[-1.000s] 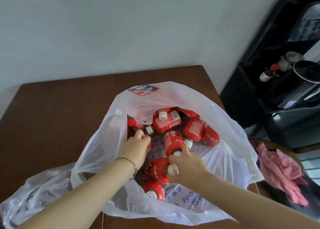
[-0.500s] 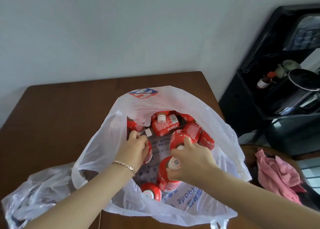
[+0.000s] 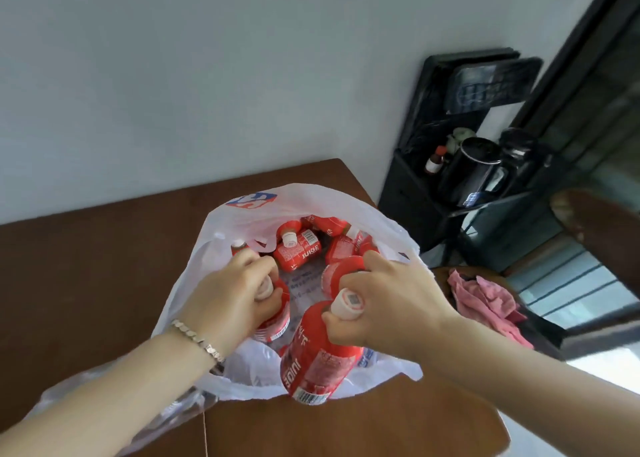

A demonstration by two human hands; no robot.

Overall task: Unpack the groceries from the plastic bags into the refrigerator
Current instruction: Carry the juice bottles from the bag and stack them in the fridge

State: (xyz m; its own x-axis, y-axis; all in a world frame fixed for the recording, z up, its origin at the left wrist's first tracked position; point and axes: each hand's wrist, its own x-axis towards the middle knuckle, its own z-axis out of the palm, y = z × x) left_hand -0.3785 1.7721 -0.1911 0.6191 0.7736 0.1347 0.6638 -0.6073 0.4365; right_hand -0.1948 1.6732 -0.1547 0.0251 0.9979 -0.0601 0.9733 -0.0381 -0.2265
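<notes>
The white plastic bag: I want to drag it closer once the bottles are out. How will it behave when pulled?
The white plastic bag looks thin and crumpled, so it will probably stretch and fold rather than slide stiffly. The juice bottles lying loose inside would likely roll and shift.

Red juice bottles with white caps and white lettering, inside a translucent white bag carrying a red-and-blue logo. Dark brown counter underneath. Pink cloth at right, black shelf upper right.
</notes>
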